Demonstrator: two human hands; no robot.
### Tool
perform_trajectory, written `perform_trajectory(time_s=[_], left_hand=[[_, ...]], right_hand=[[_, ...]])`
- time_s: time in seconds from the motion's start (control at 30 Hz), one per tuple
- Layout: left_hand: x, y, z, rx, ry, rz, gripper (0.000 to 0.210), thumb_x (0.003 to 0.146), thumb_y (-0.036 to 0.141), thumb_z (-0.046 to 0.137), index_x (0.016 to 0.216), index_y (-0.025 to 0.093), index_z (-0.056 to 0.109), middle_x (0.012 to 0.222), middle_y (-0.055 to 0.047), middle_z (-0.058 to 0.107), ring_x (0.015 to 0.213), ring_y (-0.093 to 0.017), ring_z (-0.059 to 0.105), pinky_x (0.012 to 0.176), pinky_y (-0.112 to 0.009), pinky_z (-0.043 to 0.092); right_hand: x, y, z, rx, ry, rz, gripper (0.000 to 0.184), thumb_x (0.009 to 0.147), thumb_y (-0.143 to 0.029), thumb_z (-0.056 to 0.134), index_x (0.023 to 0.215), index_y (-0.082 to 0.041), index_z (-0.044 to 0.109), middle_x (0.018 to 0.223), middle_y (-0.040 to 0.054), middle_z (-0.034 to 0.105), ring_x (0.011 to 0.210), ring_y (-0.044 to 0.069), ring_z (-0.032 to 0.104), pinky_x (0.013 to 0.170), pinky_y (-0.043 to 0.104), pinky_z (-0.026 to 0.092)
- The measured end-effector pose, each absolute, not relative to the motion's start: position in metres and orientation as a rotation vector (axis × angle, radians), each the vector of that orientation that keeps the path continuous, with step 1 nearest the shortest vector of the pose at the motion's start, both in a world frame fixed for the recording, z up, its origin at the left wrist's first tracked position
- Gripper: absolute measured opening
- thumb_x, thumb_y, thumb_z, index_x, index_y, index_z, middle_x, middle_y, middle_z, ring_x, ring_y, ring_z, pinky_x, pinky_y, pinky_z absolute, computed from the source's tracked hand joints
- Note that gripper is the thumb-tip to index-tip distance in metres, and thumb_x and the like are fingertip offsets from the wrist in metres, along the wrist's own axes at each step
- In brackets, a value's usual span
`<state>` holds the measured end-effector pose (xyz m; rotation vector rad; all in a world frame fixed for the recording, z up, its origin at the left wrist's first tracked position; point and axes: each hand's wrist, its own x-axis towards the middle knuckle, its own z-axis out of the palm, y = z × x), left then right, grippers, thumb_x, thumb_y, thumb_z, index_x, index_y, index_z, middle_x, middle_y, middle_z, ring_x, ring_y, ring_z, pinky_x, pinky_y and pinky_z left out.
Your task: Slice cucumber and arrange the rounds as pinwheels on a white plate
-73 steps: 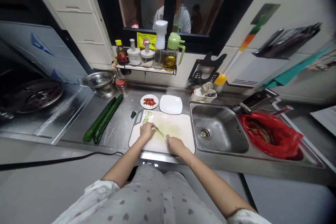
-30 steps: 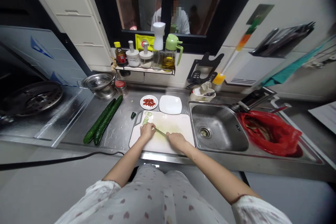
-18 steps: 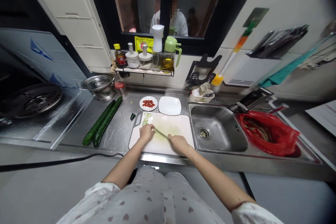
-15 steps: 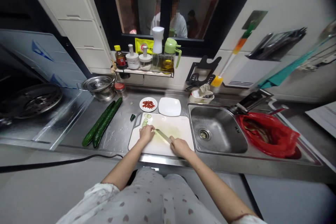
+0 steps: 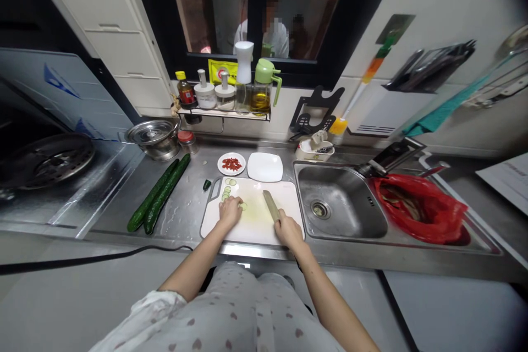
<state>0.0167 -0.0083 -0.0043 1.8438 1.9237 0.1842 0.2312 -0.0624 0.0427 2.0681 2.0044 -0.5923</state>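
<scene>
My right hand [image 5: 288, 229] is wrapped round the handle of a kitchen knife [image 5: 271, 205], whose blade points away over the right part of the white cutting board [image 5: 264, 231]. Toward the board's left side, my left hand [image 5: 230, 212] has its fingers curled, with a pale cucumber slice [image 5: 243, 207] at the fingertips. Whether more cucumber lies under that palm is hidden. Several cucumber slices [image 5: 226, 191] form a row beyond the left hand, near the board's grey handle. A dark green cucumber end [image 5: 207, 185] rests on the counter just left of the board.
Two whole cucumbers [image 5: 167, 198] lie on the steel counter at left. Behind the board stand a plate of chopped red pieces [image 5: 231, 164] and a white square plate [image 5: 265, 167]. The sink [image 5: 342, 220] is at right, with a red plastic bag [image 5: 429, 220] beside it.
The knife has moved right, away from my left hand, and its blade has turned to point more away from me. My left hand has stayed nearly in place, with a slice now showing beside its fingertips.
</scene>
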Motion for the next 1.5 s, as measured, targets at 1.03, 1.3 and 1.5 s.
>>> perform_trajectory(time_s=[1.03,1.3,1.5], left_hand=[[-0.031,-0.027,-0.004,1.5,2.065,0.561,0.014,0.08,0.021,0.054,0.09,0.024,0.064,0.083,0.001,0.069,0.08,-0.015,0.06,0.071,-0.024,0.036],[-0.044,-0.025,-0.012,1.482,2.173,0.513,0.02,0.081,0.019,0.05,0.094,0.026,0.064,0.084,0.001,0.07,0.086,-0.018,0.061,0.081,-0.03,0.034],[-0.044,-0.024,-0.014,1.504,2.176,0.524,0.02,0.08,0.021,0.053,0.097,0.025,0.064,0.09,-0.001,0.069,0.09,-0.019,0.061,0.084,-0.031,0.035]], right_hand=[[0.227,-0.059,0.038,2.102,1.975,-0.591,0.033,0.087,-0.022,0.035,0.118,-0.017,0.044,0.091,0.0105,0.067,0.085,0.021,0.063,0.066,0.028,0.034],[0.228,-0.057,0.035,2.082,1.988,-0.6,0.033,0.088,-0.021,0.035,0.119,-0.017,0.044,0.093,0.0108,0.066,0.086,0.021,0.063,0.067,0.028,0.034],[0.228,-0.057,0.036,2.084,1.972,-0.625,0.033,0.089,-0.021,0.035,0.12,-0.017,0.044,0.093,0.0109,0.066,0.087,0.02,0.062,0.069,0.028,0.034]])
